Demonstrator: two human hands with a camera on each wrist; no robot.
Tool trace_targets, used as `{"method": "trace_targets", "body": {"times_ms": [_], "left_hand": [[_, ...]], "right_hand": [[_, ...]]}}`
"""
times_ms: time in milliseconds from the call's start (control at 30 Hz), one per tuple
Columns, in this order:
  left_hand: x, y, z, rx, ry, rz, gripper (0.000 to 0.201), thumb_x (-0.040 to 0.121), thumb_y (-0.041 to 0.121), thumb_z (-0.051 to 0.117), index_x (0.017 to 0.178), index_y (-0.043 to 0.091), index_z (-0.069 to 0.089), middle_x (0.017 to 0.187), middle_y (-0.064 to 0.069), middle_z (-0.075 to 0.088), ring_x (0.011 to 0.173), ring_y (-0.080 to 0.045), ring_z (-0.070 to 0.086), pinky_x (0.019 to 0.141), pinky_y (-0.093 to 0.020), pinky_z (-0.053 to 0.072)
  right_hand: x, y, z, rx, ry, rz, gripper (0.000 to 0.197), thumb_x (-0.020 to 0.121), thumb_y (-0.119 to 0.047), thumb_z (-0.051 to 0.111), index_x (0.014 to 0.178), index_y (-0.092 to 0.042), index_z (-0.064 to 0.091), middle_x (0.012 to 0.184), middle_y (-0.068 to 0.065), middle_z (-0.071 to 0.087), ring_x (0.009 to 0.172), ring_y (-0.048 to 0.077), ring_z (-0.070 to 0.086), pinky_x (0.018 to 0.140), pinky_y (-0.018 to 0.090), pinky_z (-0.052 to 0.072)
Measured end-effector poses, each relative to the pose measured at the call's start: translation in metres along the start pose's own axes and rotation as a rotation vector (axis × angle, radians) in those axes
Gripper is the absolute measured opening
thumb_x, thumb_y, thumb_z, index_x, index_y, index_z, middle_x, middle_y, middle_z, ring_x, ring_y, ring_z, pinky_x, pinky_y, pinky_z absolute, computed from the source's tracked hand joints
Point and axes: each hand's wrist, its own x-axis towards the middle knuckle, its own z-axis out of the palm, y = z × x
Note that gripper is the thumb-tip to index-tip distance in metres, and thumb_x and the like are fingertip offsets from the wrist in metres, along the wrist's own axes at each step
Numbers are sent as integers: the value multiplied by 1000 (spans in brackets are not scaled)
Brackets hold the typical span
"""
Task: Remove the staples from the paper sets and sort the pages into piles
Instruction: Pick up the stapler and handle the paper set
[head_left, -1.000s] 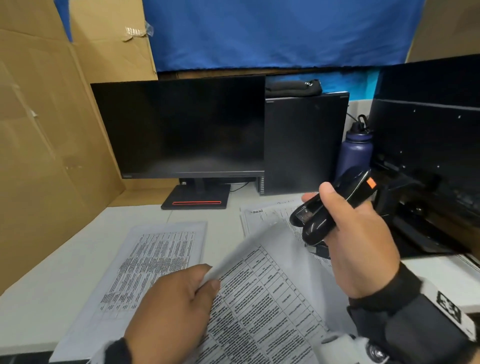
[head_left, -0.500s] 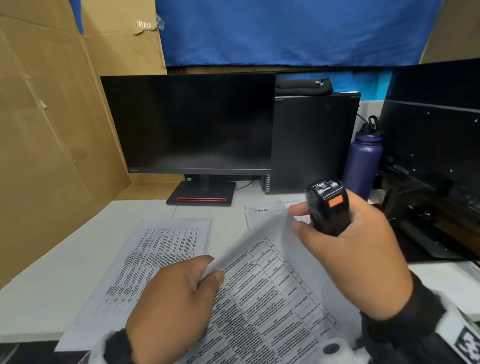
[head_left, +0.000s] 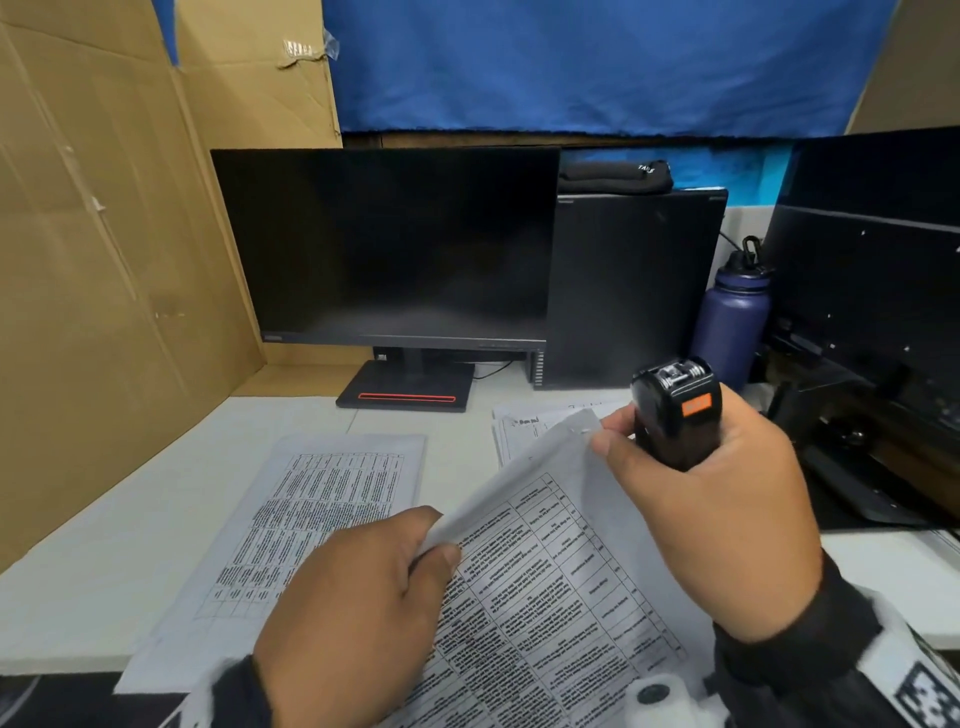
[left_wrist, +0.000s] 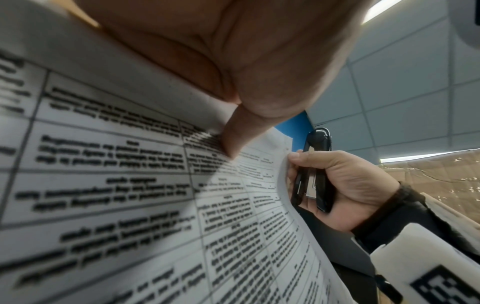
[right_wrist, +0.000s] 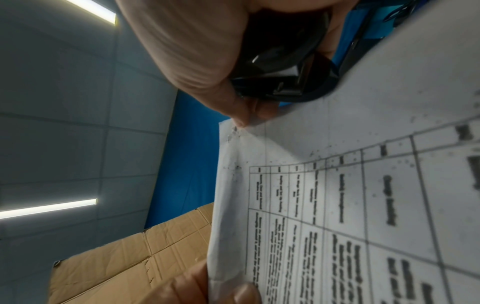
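My left hand pinches the near corner of a raised paper set printed with tables, thumb on the printed side. My right hand grips a black stapler with an orange label, held upright, and its thumb and forefinger also pinch the paper set's far top corner. The stapler shows in the left wrist view, held beside the paper's edge. A separate printed page lies flat on the white desk at the left. More sheets lie behind the raised set.
A dark monitor stands at the back, a black computer case to its right, then a purple bottle. Black equipment fills the right side. Cardboard walls close off the left.
My right hand turned the stapler from lying sideways to upright and came down to the paper set's far corner, which its fingers now pinch. My left hand kept its hold.
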Motion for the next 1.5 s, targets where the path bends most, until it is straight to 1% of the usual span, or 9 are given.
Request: {"method": "trace_targets", "body": {"times_ms": [267,600,700,900,1000,1100,1300,1400,1500], "left_hand": [[1,-5,8,75,-21,-22,27,98,49,53,79,31,52,69,4,64,69,-10,62,57,-24,44],[6,-11,8,-30,-14,-39,15,96,45,61,84,37,58,66,9,67,55,-8,61,54,-24,44],[13,-17,-15,-195,162,-82,15,96,36,63,83,41,66,61,10,70,48,-5,61,55,-27,50],[42,-26,-48,-853,549,-144,12,98,20,66,97,28,74,99,12,80,93,-4,76,91,-36,54],[53,-26,-41,-1000,586,-109,17,100,15,63,104,28,72,111,11,79,104,-2,72,97,-29,51],[60,-27,-30,-1048,588,-101,20,101,11,61,106,27,71,112,10,79,107,-5,72,96,-27,52],[75,-20,-11,-1098,588,-115,17,101,12,60,111,22,71,113,4,79,107,-11,74,98,-35,55],[77,-17,2,-1072,571,-106,19,101,15,61,112,25,72,114,6,79,107,-13,74,97,-38,56],[77,-18,16,-945,537,-76,18,100,26,64,109,39,73,112,15,78,107,-9,73,99,-42,55]], "right_hand": [[1,7,4,-67,-15,-4,13,80,-16,79,78,-19,66,78,-5,69,72,12,62,63,17,49],[4,7,4,-123,-3,-31,14,78,-19,79,77,-18,65,73,-1,68,69,14,62,63,28,51],[17,2,-12,-74,54,-39,14,75,-21,81,82,-20,69,80,-11,71,70,7,64,62,17,49],[48,29,-31,192,58,167,12,74,-22,71,77,-16,61,72,17,65,63,25,59,55,37,46],[66,75,-20,-9,-118,362,33,56,-35,68,77,-11,59,69,9,59,64,26,57,57,45,48],[65,105,-6,-387,-543,484,25,73,-29,71,90,-15,60,70,5,65,56,21,60,52,25,47],[59,128,21,-1050,-911,167,28,87,-42,63,102,-18,68,98,4,70,90,22,64,83,34,54],[60,130,19,-1038,-839,173,28,90,-43,60,105,-21,68,106,2,69,94,22,62,84,31,51],[64,119,9,-490,-450,196,28,99,-39,46,100,-24,69,106,1,73,97,19,65,84,34,48]]}}
